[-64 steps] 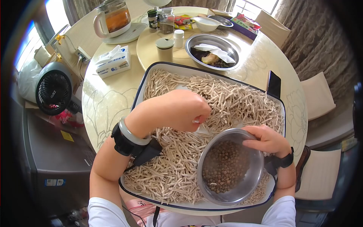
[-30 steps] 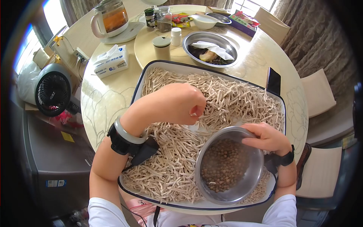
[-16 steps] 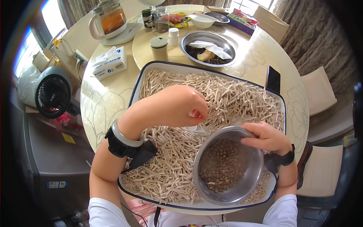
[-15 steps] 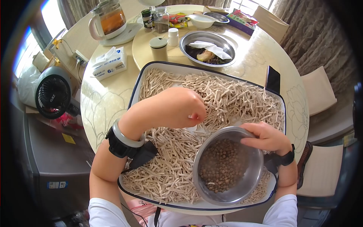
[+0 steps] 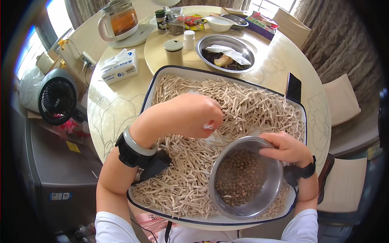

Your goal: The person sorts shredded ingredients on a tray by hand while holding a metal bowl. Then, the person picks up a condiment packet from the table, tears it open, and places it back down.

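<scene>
My left hand [image 5: 198, 115] is curled closed over the middle of a white, dark-rimmed tray [image 5: 148, 95]. A small whitish bit shows at its curled fingers, too small to name. Pale, dry, stick-like pieces [image 5: 184, 182] are heaped in the tray around it. With the thumb inside and the fingers outside, my right hand [image 5: 285, 148] grips the rim of a metal bowl [image 5: 273, 192]. Small round brown pellets [image 5: 239, 178] lie in the bowl, which sits tilted over the tray's front right part. Finer crumbs [image 5: 279, 200] lie beside it.
Behind the tray stand a lidded canister [image 5: 174, 52], a white bottle [image 5: 189, 39] and another metal bowl [image 5: 198, 48] with a tissue in it. A phone [image 5: 293, 87] lies at the tray's right corner. A tissue pack [image 5: 121, 69] and glass kettle [image 5: 122, 24] are left.
The view has shifted slightly. My left hand remains closed over the tray, with a little more of the whitish bit showing. My right hand keeps its hold on the bowl.
</scene>
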